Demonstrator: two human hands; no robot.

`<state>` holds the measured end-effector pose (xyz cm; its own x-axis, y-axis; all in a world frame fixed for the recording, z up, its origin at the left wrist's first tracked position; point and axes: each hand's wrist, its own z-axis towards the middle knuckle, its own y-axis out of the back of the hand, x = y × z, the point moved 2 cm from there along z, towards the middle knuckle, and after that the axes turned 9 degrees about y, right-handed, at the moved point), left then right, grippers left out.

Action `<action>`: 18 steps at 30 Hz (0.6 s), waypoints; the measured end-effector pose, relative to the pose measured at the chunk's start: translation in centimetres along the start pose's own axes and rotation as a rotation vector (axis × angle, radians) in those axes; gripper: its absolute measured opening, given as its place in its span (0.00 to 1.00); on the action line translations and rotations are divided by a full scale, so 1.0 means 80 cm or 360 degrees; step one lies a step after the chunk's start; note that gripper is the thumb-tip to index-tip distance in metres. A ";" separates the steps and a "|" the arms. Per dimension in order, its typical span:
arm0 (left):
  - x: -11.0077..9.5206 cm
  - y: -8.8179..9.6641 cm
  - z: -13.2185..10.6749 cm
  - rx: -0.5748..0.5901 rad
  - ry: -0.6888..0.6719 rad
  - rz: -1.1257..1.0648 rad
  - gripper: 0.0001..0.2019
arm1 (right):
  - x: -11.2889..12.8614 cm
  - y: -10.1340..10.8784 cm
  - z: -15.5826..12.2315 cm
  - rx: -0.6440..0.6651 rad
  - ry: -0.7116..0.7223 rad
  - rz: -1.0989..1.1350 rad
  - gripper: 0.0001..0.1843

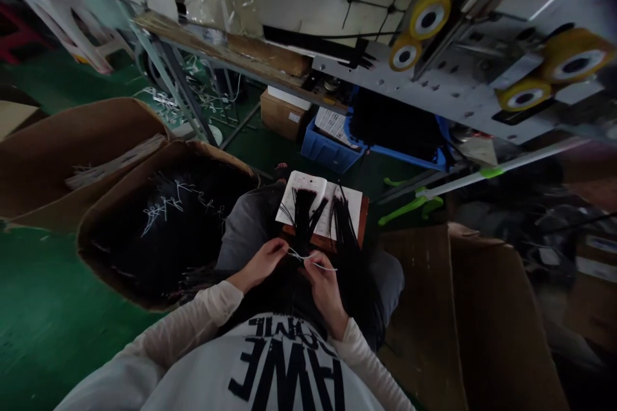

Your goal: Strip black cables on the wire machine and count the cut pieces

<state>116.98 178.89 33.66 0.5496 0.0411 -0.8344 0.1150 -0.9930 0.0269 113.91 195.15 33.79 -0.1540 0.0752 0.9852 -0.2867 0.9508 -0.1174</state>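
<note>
My left hand (263,262) and my right hand (324,282) are both closed in a pinch over my lap, each on one end of a thin white tie (308,259). The tie runs round a bundle of black cable ties (303,215) that lies between the hands. That bundle points away from me onto an open notebook (322,200) on my knees. A second bundle of black ties (343,221) lies on the notebook to the right.
A cardboard box (166,225) full of black ties stands at my left, another box (62,154) behind it. More cardboard (472,321) is at my right. Ahead are a blue crate (332,151), a machine plate with yellow rollers (429,13) and a green floor (38,314).
</note>
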 end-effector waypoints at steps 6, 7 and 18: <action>-0.012 -0.016 -0.025 0.0605 0.0149 0.0170 0.15 | -0.002 -0.004 0.009 -0.0137 -0.0317 0.0327 0.16; -0.012 -0.019 -0.028 0.0673 0.0168 0.0212 0.13 | -0.001 -0.006 0.014 -0.0149 -0.0384 0.0351 0.16; 0.002 0.025 -0.058 0.0319 -0.0036 0.0514 0.14 | 0.058 -0.070 0.095 -0.0049 -0.0545 0.0792 0.13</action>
<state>121.14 177.39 36.16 0.5122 -0.2777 -0.8127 -0.2265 -0.9565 0.1841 107.61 187.91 38.10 -0.5596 0.4169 0.7163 -0.0757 0.8350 -0.5451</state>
